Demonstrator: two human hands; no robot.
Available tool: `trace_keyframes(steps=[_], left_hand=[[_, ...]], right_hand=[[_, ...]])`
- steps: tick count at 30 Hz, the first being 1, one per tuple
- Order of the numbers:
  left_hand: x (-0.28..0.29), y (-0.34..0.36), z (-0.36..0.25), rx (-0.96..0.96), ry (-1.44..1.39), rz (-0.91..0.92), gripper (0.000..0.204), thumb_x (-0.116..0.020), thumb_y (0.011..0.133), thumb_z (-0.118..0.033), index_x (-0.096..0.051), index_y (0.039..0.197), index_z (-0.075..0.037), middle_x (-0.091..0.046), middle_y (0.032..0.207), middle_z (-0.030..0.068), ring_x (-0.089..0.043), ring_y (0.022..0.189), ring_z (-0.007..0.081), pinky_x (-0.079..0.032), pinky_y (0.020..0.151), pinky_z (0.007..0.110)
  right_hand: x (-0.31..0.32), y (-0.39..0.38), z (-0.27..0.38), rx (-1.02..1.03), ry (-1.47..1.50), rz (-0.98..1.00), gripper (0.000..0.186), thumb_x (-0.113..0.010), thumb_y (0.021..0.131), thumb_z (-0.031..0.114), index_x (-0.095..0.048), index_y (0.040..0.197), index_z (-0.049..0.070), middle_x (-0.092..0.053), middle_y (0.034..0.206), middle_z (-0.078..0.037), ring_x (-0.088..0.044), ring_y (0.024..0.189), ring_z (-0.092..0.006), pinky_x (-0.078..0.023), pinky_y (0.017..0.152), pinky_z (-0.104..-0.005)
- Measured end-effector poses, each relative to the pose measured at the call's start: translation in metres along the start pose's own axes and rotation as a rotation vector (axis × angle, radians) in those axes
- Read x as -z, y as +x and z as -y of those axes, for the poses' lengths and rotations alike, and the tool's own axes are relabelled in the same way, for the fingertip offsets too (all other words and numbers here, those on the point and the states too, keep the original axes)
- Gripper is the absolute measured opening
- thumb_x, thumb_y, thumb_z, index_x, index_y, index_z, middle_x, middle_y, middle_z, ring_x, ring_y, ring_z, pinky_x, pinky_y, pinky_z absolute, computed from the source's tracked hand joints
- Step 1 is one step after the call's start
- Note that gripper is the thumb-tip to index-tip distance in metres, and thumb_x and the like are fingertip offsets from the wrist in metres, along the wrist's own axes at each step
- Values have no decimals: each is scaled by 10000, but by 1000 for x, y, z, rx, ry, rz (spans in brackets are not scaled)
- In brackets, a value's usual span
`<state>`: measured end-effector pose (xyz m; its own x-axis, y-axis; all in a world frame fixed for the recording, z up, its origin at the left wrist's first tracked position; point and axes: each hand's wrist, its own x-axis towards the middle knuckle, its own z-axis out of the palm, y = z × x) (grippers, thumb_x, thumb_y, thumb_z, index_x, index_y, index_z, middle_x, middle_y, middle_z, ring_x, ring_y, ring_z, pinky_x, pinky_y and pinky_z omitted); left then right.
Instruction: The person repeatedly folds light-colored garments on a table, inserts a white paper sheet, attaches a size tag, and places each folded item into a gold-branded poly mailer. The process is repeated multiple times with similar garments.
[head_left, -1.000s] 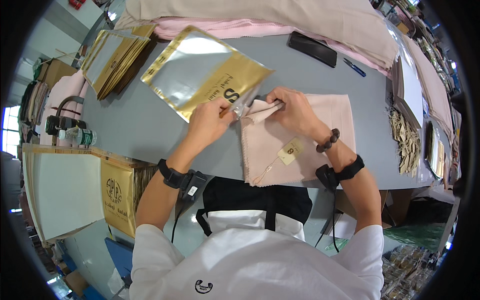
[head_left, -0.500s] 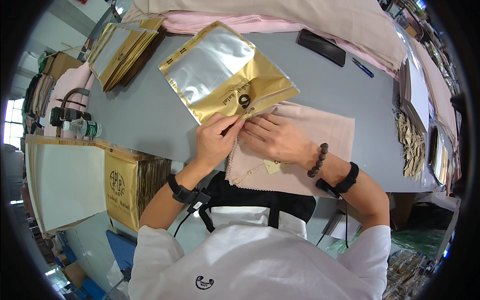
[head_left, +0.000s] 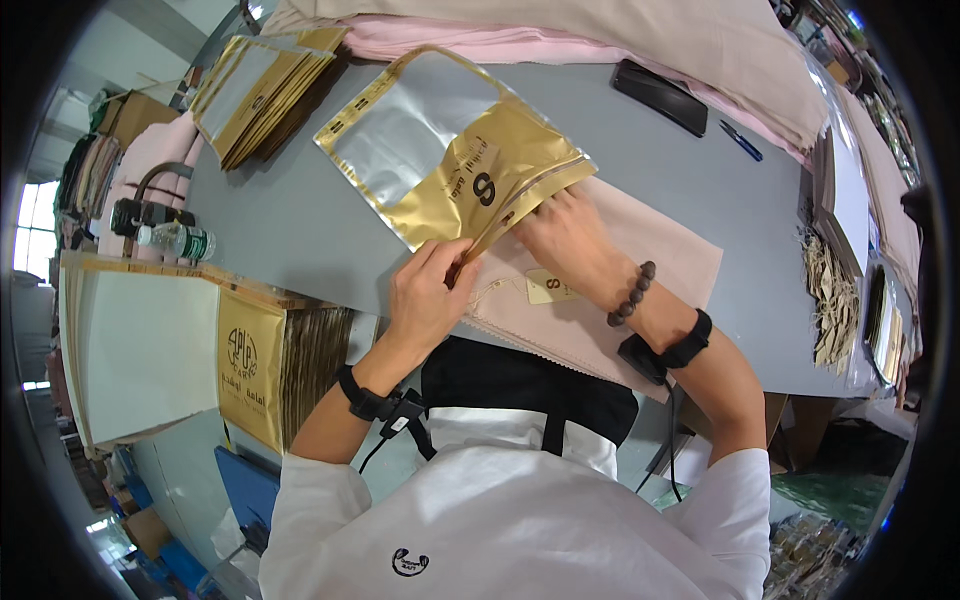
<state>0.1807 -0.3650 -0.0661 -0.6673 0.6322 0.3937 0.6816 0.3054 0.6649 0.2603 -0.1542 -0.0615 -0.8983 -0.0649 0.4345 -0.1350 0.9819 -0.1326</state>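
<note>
A gold plastic pouch (head_left: 440, 190) with a silvery window lies tilted on the grey table, its mouth toward me and parted. My left hand (head_left: 432, 295) pinches the left corner of that mouth between thumb and fingers. At the right part of the mouth is my right hand (head_left: 568, 240), its fingertips hidden inside or behind the pouch's edge. Beneath the right hand and wrist spreads a folded pale pink cloth (head_left: 655, 245) with a zigzag-cut edge. A cream tag (head_left: 548, 286) on a string rests on the cloth.
Stacked gold pouches (head_left: 265, 95) stand at the far left, near a clear bottle (head_left: 178, 241). A black phone (head_left: 660, 97) and a blue pen (head_left: 741, 140) lie at the far right. More cloth (head_left: 590, 30) covers the back edge. An open box (head_left: 140, 350) is at left.
The pouch's mouth has parted and lifted. My right hand has moved up and right to the mouth, its fingertips now hidden. The cloth's near edge has turned to a slant.
</note>
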Motion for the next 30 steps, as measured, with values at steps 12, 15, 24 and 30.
trace_keyframes(steps=[12, 15, 24, 30], left_hand=[[8, -4, 4, 164, -129, -40, 162, -834, 883, -88, -757, 996, -1, -718, 768, 69, -649, 638, 92, -509, 578, 249], [12, -3, 3, 149, -82, -12, 135, -828, 896, -98, -766, 968, -1, -712, 757, 69, -643, 624, 95, -504, 578, 252], [9, -3, 13, 288, -277, -55, 123, -811, 901, -78, -772, 959, 22, -691, 720, 79, -618, 583, 132, -488, 562, 263], [9, -6, -1, -122, -51, -49, 209, -854, 834, -40, -764, 1013, 18, -698, 735, 90, -660, 613, 135, -521, 570, 257]], right_hand=[[-11, -1, 14, 74, 584, 194, 520, -805, 868, 438, -722, 1237, 81, -684, 1216, -187, -580, 1231, -398, -375, 1157, -508], [-13, 3, 12, -3, 637, 327, 466, -839, 834, 377, -741, 1184, 85, -694, 1181, -178, -580, 1220, -402, -379, 1128, -510], [-17, 22, 0, -215, 809, 101, 304, -838, 809, 205, -741, 1036, 28, -720, 970, -173, -668, 930, -390, -519, 831, -476], [-38, 24, -1, -236, 539, 147, 400, -796, 789, 348, -724, 1023, 31, -721, 898, -177, -687, 857, -362, -550, 802, -454]])
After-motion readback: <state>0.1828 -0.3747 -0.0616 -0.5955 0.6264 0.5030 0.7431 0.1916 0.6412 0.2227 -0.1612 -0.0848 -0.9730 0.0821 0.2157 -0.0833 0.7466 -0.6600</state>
